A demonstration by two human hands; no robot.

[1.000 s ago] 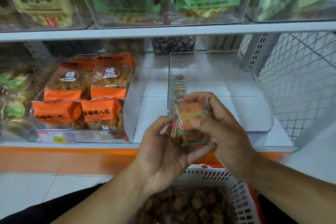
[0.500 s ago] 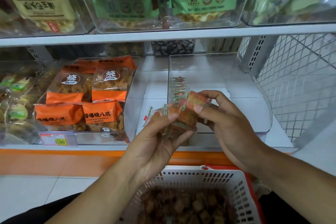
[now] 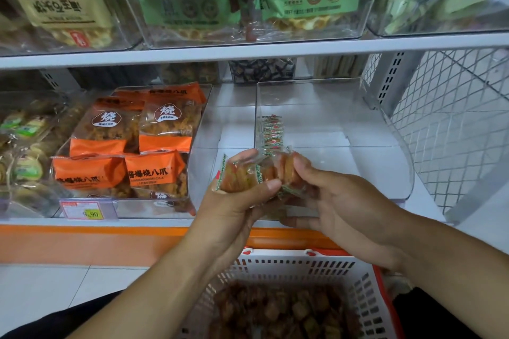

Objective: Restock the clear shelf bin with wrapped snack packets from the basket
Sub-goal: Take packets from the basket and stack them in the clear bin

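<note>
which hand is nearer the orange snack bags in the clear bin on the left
Left. The left hand sits just right of the orange snack bags; the right hand is farther right, before the clear shelf bin.

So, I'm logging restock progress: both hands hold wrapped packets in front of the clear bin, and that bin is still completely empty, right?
Not quite. The head view shows the clear plastic shelf bin already holds a row of small wrapped snack packets along its left wall. Both hands, left and right, do hold packets in front of it.
</note>
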